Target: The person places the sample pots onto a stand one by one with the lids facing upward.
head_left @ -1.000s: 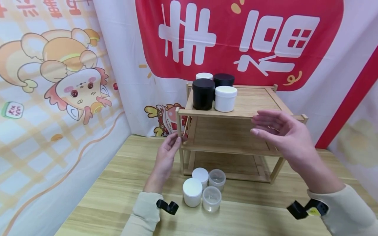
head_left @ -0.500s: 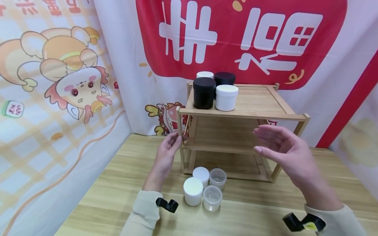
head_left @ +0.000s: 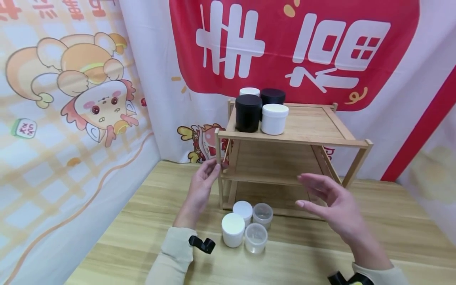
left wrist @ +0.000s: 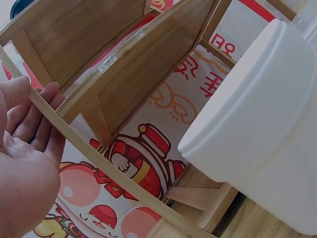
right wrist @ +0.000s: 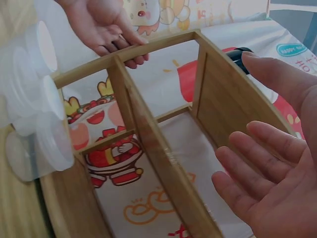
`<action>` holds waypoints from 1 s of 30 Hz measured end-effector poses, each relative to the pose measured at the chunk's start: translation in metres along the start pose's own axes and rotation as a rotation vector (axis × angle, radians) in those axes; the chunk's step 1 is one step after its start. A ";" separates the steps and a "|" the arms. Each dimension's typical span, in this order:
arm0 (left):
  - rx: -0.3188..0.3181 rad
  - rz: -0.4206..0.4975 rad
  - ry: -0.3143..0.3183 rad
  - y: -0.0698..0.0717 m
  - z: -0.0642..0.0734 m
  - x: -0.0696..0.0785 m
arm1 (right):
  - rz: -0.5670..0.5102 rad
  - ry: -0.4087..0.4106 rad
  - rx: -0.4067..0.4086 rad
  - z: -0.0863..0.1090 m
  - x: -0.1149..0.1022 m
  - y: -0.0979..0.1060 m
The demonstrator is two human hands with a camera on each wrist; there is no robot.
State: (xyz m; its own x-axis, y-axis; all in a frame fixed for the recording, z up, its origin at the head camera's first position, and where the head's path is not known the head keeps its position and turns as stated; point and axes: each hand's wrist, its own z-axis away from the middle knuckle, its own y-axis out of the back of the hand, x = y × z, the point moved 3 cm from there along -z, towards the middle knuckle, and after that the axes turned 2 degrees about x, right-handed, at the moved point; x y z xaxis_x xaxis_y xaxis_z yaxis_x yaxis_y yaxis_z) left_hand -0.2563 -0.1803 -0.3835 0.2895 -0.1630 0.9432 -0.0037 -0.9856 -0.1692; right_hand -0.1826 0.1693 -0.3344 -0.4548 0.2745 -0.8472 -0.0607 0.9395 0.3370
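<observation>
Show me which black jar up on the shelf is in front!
It's the left black jar, near the front edge of the three-tier wooden shelf, beside a white jar. The other black jar stands behind, farther right, partly hidden.

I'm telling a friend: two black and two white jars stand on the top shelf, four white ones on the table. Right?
Not all white: the head view shows two white jars and two clear jars on the table. The rest holds.
</observation>
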 end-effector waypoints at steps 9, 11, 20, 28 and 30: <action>0.013 -0.019 0.031 0.005 -0.001 -0.005 | 0.025 -0.031 -0.030 0.003 0.016 -0.011; 0.008 -0.021 0.030 0.005 -0.001 -0.005 | 0.044 -0.033 -0.030 0.002 0.018 -0.011; 0.004 -0.025 0.039 0.001 -0.002 0.001 | 0.080 -0.102 -0.055 0.000 0.031 -0.013; 0.002 -0.013 0.077 -0.002 0.001 0.002 | 0.044 -0.158 -0.080 0.000 0.058 -0.028; 0.004 -0.010 0.077 -0.003 0.002 0.002 | 0.021 -0.155 -0.090 0.001 0.066 -0.034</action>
State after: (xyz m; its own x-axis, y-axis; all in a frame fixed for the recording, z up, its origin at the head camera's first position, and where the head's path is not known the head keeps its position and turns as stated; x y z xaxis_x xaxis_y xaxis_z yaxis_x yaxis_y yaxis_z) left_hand -0.2540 -0.1779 -0.3819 0.2149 -0.1561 0.9641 0.0023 -0.9871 -0.1603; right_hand -0.2092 0.1559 -0.4021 -0.3150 0.3284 -0.8905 -0.1348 0.9133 0.3844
